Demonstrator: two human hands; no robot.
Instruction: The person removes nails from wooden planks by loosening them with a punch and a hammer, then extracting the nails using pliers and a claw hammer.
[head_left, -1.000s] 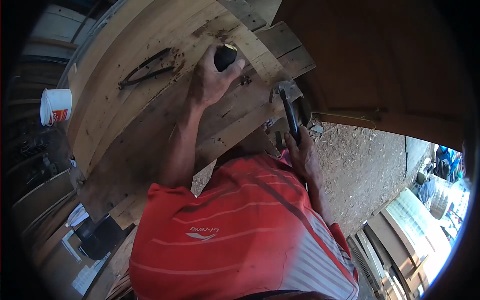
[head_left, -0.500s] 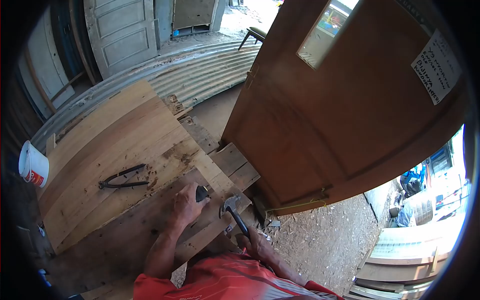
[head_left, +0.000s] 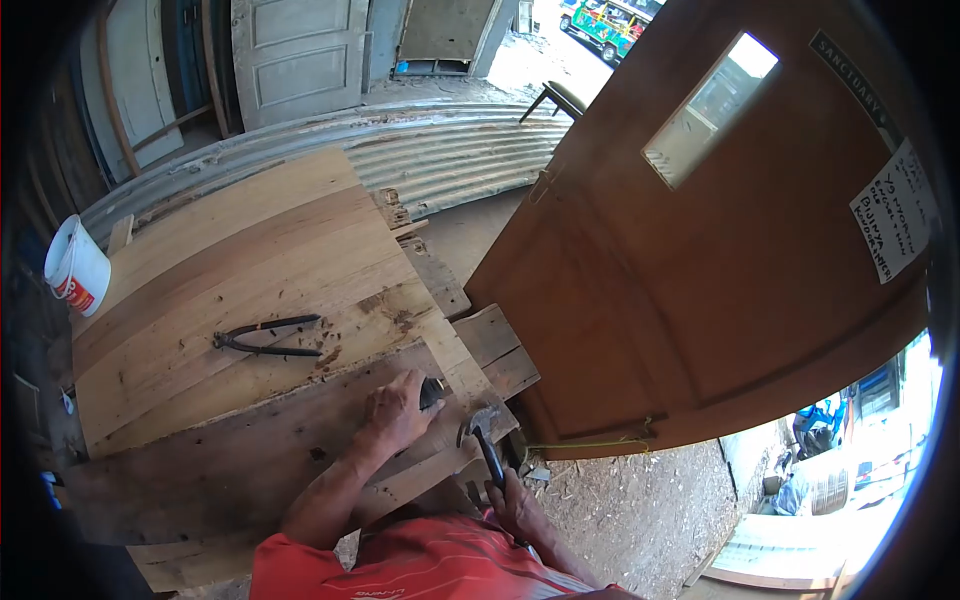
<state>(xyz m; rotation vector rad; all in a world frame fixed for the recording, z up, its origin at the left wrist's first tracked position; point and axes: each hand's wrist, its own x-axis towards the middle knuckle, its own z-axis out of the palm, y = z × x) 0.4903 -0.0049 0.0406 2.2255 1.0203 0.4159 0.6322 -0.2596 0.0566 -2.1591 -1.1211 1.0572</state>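
Observation:
A small dark rounded object [head_left: 430, 393] is held in my left hand [head_left: 399, 408], just above the dark brown board [head_left: 250, 450] near its right end. My right hand [head_left: 518, 508] is closed round the black handle of a claw hammer [head_left: 487, 447]. The hammer's metal head is up, over the right corner of the wooden work surface. Open-handled pincers [head_left: 270, 337] lie on the pale wooden panel [head_left: 240, 260], with dark crumbs of debris beside them.
A white bucket [head_left: 80, 270] stands at the panel's left edge. A large brown door [head_left: 640, 300] leans at the right, with a paper sign [head_left: 893, 215] on it. Corrugated metal sheets [head_left: 440, 155] lie behind the panel. Wood shavings cover the ground [head_left: 630, 515].
The view has tilted up and shifted, bringing the brown door and the corrugated sheets into sight. Both hands keep hold of their objects, and the pincers still lie on the panel.

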